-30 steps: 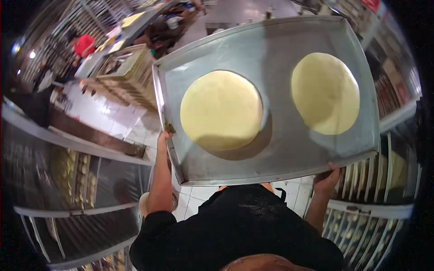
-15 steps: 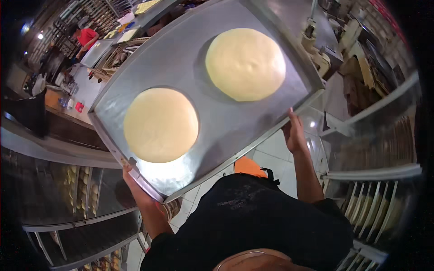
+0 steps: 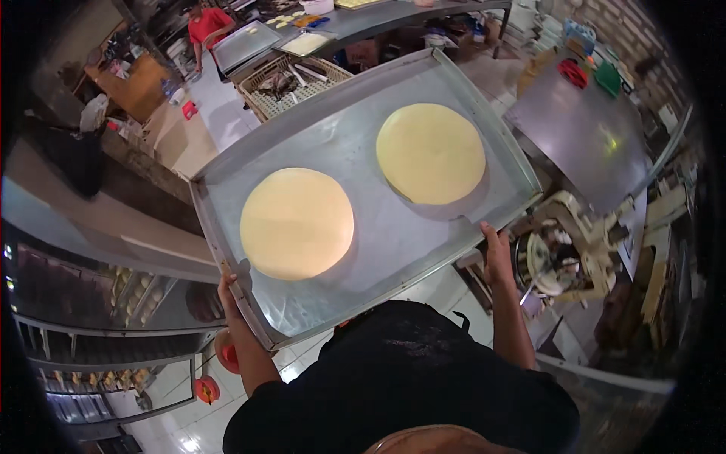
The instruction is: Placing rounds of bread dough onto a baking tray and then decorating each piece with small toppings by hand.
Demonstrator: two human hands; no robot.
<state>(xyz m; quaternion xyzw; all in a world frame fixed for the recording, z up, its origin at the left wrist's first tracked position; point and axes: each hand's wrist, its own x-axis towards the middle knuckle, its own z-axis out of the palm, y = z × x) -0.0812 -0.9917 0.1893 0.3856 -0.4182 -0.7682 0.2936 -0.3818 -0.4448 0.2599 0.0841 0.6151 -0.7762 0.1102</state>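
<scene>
Both my hands grip a broad, shallow, rectangular grey metal tray (image 3: 370, 231), held aslant in front of me above a floor of glossy white tiles (image 3: 446, 291). My left hand (image 3: 229, 287) clasps the short left wall close to the near corner; my right hand (image 3: 497, 259) clasps the long near edge toward its right end, thumb at the rim, the other fingers mostly hidden from view. The sheet has a dull, brushed sheen, brightest near its lower left corner, and straight raised walls.

On it lie two flat discs, well apart: a smooth, pale-yellow round slab (image 3: 296, 224) toward the left and a matching cream-yellow round slab (image 3: 431, 154) toward the right, both matte, soft-edged and slightly irregular. Whitish smudges mark my black cloth top (image 3: 408, 363).

Beyond the far wall stands a beige slatted plastic crate (image 3: 259, 104) with long objects inside, near a long grey metal worktable (image 3: 423, 21). A person in a red shirt (image 3: 209, 27) leans there. To my right are a smooth, shiny steel table (image 3: 582, 132) and a cream-painted machine (image 3: 566, 208) with a round bowl; to my left, pale, rounded pieces (image 3: 140, 293) fill a rack.
</scene>
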